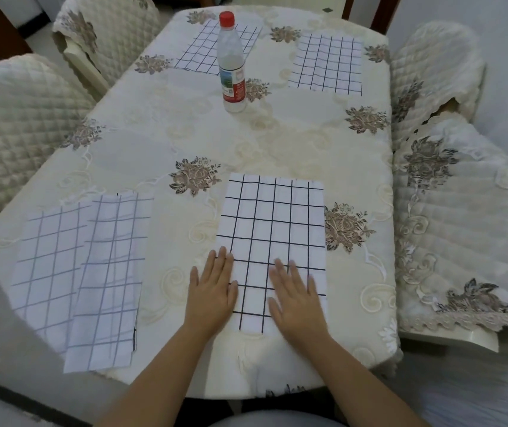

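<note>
The bench (pixel 277 143) stood in a pale room, covered by a cream tablecloth (pixel 154 124) with brown embroidered flowers. Both hands lay flat at its near side, with straight fingers that gripped nothing. The left hand (pixel 211 291) rested along the left edge of the checked cloth (pixel 272 220). Its palm was mostly on the tablecloth and its fingertips touched the border of the cloth. The right hand (pixel 295 300) lay flat on the near right part of the same cloth.

This checked cloth, white with black lines, lay smooth as a tall rectangle in the middle of the near side, and its near edge was close to the rim. To its left, apart from it, lay a paler checked cloth (pixel 46 266) with another layer over its right part; I could not tell if this was one piece or two. Its near corner reached past the rim.

Farther away, a plastic bottle (pixel 232 63) with a red cap stood upright near the middle. Behind it lay a far left cloth (pixel 197 47), which the bottle partly hid, and a far right cloth (pixel 326 64) lay well apart from it. Quilted chairs (pixel 15 124) stood on both sides of the bench.
</note>
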{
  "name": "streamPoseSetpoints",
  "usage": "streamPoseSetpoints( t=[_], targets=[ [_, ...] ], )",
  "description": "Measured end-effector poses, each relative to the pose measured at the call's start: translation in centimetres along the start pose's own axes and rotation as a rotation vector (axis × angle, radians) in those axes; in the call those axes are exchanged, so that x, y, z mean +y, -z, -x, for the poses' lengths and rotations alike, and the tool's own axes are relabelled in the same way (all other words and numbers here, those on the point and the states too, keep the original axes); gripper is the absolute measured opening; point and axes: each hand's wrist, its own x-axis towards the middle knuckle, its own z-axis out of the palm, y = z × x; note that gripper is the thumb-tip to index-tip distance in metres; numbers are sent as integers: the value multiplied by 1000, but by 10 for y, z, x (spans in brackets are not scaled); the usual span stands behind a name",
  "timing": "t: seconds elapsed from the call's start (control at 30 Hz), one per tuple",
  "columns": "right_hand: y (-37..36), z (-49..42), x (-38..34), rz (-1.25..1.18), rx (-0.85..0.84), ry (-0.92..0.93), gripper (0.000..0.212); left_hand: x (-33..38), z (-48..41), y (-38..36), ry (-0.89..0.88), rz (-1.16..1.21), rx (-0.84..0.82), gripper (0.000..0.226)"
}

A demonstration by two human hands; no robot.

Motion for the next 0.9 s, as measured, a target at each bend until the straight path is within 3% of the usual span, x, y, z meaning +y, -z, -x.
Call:
streamPoseSetpoints(
  t=[0.13,0.27,0.33,0.43,0.57,0.9],
  targets=[
    [3,7,41,-6,73,-132,60,-23,-4,5,31,39,16,61],
    [11,-4,43,1,122,-153,54,-16,-14,10,10,-10,67,52],
    [15,-22,26,14,127,-122,52,0,-24,14,-14,-3,72,44],
    [13,-55,-4,-30,126,13,50,24,-48,19,-126,-37,0,50],
    [7,-84,-7,-4,36,140,51,26,-75,16,-124,-36,-67,52],
    [33,-129,85,98,88,-184,53,-13,-135,26,4,70,38,65]
  ],
)
